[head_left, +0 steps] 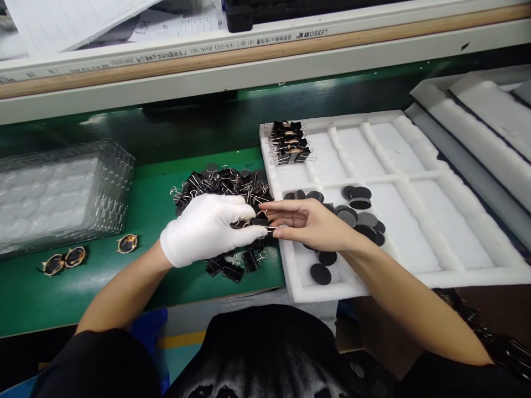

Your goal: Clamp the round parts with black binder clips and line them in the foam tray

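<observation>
My left hand [207,226], in a white glove, pinches a small round gold-rimmed piece [240,223] between thumb and fingers. Facing it, my bare right hand [317,224] grips a black binder clip [261,219] by its wire handles. The clip is at the edge of the round piece; whether its jaws have closed over it I cannot tell. Behind and below both hands lies a heap of black binder clips [226,179]. Similar gold-rimmed round pieces with dark tortoiseshell centres, a joined pair [64,261] and a single one [127,243], lie at left on the green bench.
A white foam tray [294,279] with compartments is at right. Several clipped pieces [290,143] stand in its far-left compartment, and loose black discs [367,218] are scattered nearer. Stacked clear plastic trays [53,193] are at left, foam sheets [489,121] far right, a shelf edge [249,61] ahead.
</observation>
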Action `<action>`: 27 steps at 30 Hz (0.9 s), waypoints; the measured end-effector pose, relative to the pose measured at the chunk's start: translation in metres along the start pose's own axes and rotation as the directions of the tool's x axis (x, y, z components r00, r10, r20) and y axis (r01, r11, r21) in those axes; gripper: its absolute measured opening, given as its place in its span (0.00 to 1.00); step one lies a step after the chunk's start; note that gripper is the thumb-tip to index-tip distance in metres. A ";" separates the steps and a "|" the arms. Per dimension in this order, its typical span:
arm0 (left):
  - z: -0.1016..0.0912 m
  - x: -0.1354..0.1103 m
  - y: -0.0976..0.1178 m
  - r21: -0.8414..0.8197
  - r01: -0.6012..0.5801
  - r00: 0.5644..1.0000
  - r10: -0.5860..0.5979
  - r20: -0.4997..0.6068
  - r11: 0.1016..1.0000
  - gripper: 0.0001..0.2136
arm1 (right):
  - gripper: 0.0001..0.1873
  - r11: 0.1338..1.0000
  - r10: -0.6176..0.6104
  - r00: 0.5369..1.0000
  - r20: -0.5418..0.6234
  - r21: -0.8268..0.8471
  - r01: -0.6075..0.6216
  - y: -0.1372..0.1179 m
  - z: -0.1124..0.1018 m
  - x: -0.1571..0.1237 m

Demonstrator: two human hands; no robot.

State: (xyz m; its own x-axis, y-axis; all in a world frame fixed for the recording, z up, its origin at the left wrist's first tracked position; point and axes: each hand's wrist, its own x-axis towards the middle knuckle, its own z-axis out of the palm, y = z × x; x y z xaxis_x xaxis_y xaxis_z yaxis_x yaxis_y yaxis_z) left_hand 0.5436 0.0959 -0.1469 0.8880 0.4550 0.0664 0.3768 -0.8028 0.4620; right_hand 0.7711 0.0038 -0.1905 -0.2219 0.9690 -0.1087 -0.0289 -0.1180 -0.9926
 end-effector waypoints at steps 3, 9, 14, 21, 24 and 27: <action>0.000 0.000 0.002 0.013 0.000 1.000 0.000 0.000 1.000 0.20 | 0.26 0.999 -0.031 1.000 -0.002 -0.011 0.031 0.002 -0.001 0.000; -0.011 0.004 0.005 -0.317 0.183 0.946 -0.255 -0.202 0.931 0.17 | 0.22 0.992 -0.026 0.978 -0.209 0.112 0.050 0.013 0.002 0.003; -0.007 0.010 -0.005 -0.593 0.207 0.827 -0.463 -0.320 0.778 0.28 | 0.26 0.973 0.061 0.941 -0.334 0.232 0.019 0.026 0.005 0.011; 0.004 0.016 -0.002 -0.660 0.247 0.739 -0.579 -0.346 0.709 0.21 | 0.24 0.965 0.066 0.917 -0.393 0.261 0.042 0.029 0.009 0.012; 0.005 0.016 0.003 -0.610 0.279 0.724 -0.580 -0.374 0.742 0.20 | 0.23 0.970 0.059 0.910 -0.411 0.240 0.045 0.028 0.010 0.011; 0.008 0.015 0.006 -0.606 0.276 0.736 -0.570 -0.366 0.746 0.20 | 0.23 0.975 0.070 0.907 -0.414 0.222 0.027 0.028 0.010 0.010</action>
State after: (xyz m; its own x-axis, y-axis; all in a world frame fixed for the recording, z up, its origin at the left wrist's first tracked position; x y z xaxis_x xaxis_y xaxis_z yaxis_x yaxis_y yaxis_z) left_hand 0.5616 0.0950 -0.1497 0.3423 0.9332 0.1093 0.3663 -0.2397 0.8991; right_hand 0.7587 0.0084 -0.2189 0.2004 0.9611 -0.1902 -0.2510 -0.1373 -0.9582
